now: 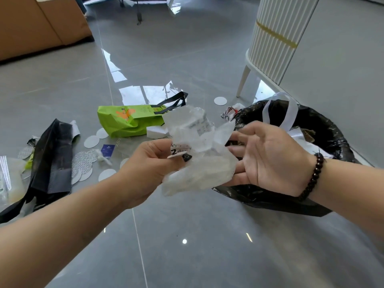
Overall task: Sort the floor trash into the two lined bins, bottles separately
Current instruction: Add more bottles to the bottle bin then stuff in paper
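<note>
My left hand (149, 165) grips a crumpled clear plastic wrapper (197, 150) with a white printed label, held in mid-air over the grey floor. My right hand (270, 156), palm up with a dark bead bracelet at the wrist, reaches into the wrapper's right side; its fingertips are hidden behind the plastic. Just behind my right hand stands a bin with a black liner (324, 129), holding a white bag with white strap handles. Only this one bin is in view.
Loose trash lies on the floor at left: a green paper bag (126, 121) with black handles, a black paper bag (52, 159), several white round discs (91, 141), a blue card (108, 151), a clear pouch (8, 179). A white ribbed cabinet (278, 38) stands behind the bin. Brown boxes (37, 26) sit far left.
</note>
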`<state>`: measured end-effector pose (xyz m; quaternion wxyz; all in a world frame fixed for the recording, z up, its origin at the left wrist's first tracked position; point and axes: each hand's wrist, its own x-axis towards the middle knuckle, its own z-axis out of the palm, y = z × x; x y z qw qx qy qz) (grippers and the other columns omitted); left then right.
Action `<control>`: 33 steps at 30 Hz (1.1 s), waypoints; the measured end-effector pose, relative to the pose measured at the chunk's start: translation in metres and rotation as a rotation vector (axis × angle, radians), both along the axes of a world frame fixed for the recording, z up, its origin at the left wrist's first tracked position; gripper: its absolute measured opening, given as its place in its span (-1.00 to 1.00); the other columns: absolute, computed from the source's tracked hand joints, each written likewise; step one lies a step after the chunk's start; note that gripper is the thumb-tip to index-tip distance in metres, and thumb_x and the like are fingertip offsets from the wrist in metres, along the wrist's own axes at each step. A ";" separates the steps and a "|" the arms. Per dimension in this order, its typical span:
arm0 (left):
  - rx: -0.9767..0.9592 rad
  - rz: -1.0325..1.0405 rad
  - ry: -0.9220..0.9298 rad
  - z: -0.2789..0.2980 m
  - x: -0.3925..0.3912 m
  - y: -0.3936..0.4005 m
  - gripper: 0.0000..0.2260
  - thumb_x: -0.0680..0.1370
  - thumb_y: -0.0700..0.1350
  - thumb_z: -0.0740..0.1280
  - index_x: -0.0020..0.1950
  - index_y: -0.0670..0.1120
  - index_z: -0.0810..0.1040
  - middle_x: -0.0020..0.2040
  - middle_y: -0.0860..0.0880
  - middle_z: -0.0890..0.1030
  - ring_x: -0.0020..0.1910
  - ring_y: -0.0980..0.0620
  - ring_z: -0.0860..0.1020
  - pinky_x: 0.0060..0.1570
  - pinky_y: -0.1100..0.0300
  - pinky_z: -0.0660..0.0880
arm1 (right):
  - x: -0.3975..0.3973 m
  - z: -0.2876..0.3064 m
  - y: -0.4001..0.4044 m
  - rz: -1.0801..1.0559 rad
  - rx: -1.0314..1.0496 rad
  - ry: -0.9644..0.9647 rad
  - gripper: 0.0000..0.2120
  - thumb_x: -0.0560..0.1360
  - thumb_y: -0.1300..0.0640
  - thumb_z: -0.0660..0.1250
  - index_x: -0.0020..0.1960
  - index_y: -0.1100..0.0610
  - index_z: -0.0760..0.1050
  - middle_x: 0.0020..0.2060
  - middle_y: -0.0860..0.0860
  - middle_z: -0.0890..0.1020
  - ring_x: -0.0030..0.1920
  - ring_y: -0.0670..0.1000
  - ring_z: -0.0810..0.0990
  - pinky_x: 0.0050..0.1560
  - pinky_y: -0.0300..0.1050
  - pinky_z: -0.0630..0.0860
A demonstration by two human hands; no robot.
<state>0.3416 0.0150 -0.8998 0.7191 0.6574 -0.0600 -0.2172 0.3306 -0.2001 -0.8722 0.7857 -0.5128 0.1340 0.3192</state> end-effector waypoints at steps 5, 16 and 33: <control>0.277 -0.140 -0.533 0.009 0.005 0.003 -0.59 0.41 -0.37 0.36 -0.21 0.19 0.71 -0.13 0.25 0.68 -0.11 0.28 0.62 -0.12 0.35 0.54 | 0.000 -0.009 0.006 0.302 -0.108 0.001 -0.45 0.38 -0.13 0.31 0.27 0.15 0.45 0.11 0.16 0.64 0.06 0.29 0.62 0.03 0.10 0.58; 0.594 -0.116 -1.164 0.015 0.021 0.015 -0.90 0.50 -0.15 0.40 -0.21 -0.03 0.65 0.08 -0.02 0.59 -0.04 0.28 0.54 -0.10 0.36 0.43 | 0.024 0.003 -0.006 0.498 0.208 0.045 -0.22 0.30 -0.29 0.36 0.36 0.18 0.39 0.35 0.19 0.43 0.32 0.25 0.42 0.32 0.11 0.40; 0.097 -0.038 -0.129 0.031 0.006 -0.010 -0.71 0.39 -0.18 0.51 0.07 -0.15 0.57 -0.11 -0.05 0.72 -0.20 0.08 0.67 -0.26 0.32 0.54 | 0.016 0.006 -0.011 0.117 -0.664 -0.823 -0.66 0.24 0.04 0.57 -0.03 0.12 0.63 -0.12 0.17 0.69 -0.06 0.28 0.64 0.00 0.27 0.57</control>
